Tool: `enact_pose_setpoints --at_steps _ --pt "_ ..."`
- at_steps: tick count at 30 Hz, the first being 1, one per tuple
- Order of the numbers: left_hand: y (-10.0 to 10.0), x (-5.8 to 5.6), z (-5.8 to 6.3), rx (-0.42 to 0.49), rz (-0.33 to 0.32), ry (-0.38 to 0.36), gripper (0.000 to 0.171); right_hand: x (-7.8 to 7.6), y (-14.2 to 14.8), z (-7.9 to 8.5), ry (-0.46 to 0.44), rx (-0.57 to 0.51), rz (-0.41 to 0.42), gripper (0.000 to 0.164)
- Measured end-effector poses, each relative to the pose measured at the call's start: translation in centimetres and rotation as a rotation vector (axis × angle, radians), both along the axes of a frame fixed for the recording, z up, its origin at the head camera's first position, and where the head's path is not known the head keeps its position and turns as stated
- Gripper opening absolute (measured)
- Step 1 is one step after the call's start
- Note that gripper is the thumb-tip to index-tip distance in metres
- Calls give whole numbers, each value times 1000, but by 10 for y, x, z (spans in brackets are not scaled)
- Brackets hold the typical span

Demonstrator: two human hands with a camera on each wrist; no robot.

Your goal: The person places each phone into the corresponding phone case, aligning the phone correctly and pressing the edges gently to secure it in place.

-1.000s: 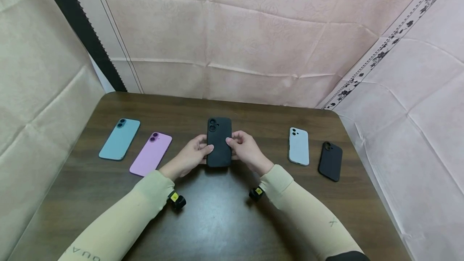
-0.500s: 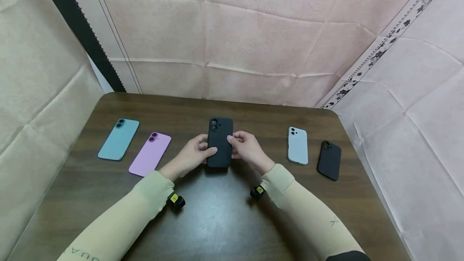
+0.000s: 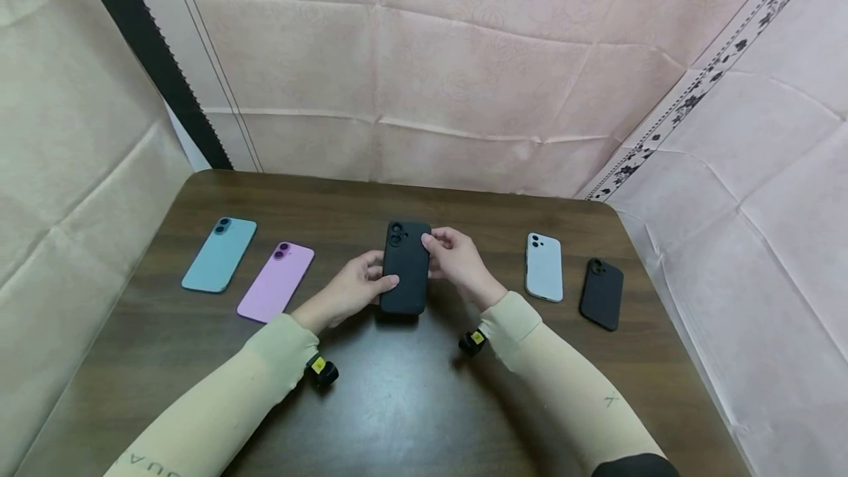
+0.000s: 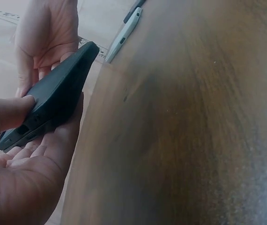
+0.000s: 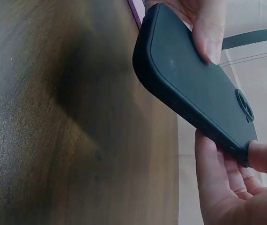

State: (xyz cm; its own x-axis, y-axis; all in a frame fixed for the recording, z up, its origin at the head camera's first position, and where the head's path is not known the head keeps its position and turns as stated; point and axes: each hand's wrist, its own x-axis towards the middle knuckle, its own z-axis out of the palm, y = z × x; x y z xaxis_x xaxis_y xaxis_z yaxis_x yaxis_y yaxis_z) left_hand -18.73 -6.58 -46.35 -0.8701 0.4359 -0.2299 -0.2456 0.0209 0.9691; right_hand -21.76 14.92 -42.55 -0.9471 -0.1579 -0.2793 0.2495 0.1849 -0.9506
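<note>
Both hands hold a black phone (image 3: pixel 406 269) in a matte case, its camera side facing up, above the middle of the table. My left hand (image 3: pixel 358 288) grips the lower left edge, thumb on the back and fingers underneath, as the left wrist view shows. On the opposite side my right hand (image 3: pixel 460 262) pinches the upper right corner, with its thumb on the back and fingers below. The phone (image 5: pixel 189 79) is tilted in the right wrist view, with its lower end over the table. Its screen side is hidden in the head view.
A blue phone (image 3: pixel 218 255) and a purple phone (image 3: pixel 275 283) lie on the brown wooden table (image 3: pixel 397 403) to the left. To the right lie a pale blue phone (image 3: pixel 545 267) and a smaller black phone (image 3: pixel 602 294). Cloth curtains (image 3: pixel 464 79) hang behind and beside the table.
The black phone has moved slightly right and closer to me, leaning a little to the right. My right thumb has shifted up its edge toward the top corner.
</note>
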Motion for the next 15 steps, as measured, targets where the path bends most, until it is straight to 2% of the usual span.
enact_pose_setpoints --at_steps 8,15 --pt "0 0 0 18 -6 -1 49 1 -2 -3 34 -23 -31 31" --pt "0 2 0 -6 -1 14 48 0 -3 -3 39 -17 -36 31"
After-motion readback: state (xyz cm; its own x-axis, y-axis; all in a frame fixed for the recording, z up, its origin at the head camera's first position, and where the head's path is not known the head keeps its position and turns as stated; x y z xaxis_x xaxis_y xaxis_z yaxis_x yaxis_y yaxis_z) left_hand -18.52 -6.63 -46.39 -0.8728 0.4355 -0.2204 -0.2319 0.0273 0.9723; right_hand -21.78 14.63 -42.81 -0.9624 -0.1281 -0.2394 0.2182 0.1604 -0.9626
